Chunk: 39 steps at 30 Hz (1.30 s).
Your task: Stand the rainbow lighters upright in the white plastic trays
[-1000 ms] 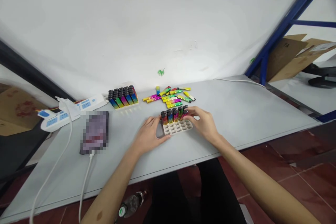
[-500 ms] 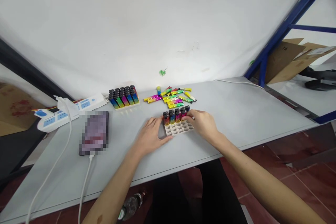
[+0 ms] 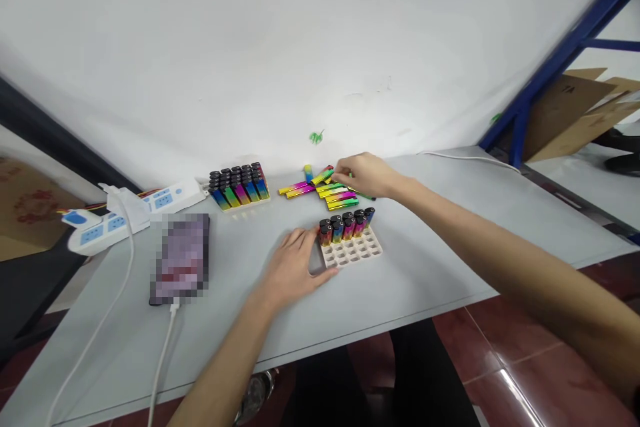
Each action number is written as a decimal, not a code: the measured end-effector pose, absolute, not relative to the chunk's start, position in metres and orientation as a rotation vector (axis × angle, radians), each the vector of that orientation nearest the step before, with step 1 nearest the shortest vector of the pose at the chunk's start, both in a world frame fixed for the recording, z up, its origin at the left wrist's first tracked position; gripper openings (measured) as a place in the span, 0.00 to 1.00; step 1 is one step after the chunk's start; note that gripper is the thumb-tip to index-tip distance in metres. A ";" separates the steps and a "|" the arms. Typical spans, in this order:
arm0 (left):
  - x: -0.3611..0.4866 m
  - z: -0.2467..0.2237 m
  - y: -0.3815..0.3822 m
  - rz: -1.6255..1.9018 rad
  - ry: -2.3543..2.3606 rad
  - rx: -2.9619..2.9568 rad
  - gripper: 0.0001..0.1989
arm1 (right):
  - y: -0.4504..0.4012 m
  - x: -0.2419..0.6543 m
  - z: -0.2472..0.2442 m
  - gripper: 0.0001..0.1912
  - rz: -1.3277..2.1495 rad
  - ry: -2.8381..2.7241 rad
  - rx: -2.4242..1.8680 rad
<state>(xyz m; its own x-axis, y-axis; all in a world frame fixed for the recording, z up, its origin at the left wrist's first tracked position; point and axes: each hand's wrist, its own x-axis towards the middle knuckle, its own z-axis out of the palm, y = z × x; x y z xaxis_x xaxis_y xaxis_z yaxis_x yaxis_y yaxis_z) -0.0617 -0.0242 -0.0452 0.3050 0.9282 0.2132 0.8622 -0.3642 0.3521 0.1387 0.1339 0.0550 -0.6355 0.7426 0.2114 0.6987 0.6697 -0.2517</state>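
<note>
Lighters with black tops and shiny multicoloured bodies stand upright in the back rows of a white tray with holes [image 3: 353, 251]. My left hand [image 3: 293, 267] rests on the table at the tray's left side, fingers at its back corner and thumb along its front corner, bracing it. Beyond the tray, a loose pile of shiny yellow, green and pink lighters [image 3: 336, 195] lies on the table. My right hand [image 3: 367, 173] is over the pile's right part, its fingers curled together at a lighter [image 3: 323, 177]; the fingertips are partly hidden.
A second tray full of upright lighters [image 3: 240, 187] stands at the back left. Left of it are a white power strip [image 3: 163, 199] and a phone [image 3: 180, 257] with a charging cable. A white wall [image 3: 300, 47] rises behind the table; a blue frame [image 3: 520, 127] stands right.
My right hand has left the upright lighters in the tray and moved up and away to the loose pile. My left hand stays at the tray. The view has shifted slightly.
</note>
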 end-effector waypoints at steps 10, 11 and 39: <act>-0.067 -0.041 -0.023 0.596 1.581 2.332 0.40 | 0.173 0.044 0.034 0.15 -0.256 -3.215 -0.704; -0.067 -0.041 -0.023 0.601 1.577 2.328 0.40 | 0.171 0.041 0.033 0.15 -0.296 -3.237 -0.711; -0.066 -0.044 -0.023 0.658 1.598 2.266 0.40 | 0.121 0.186 0.035 0.21 1.048 -1.663 -1.008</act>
<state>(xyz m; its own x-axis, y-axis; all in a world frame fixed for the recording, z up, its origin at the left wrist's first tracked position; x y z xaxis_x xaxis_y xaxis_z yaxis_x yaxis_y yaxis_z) -0.0665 -0.0233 -0.0438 0.2804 0.9393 0.1979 0.8065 -0.3423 0.4821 0.1856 0.1209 0.0355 -0.2635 0.9291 0.2595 0.1671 0.3088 -0.9363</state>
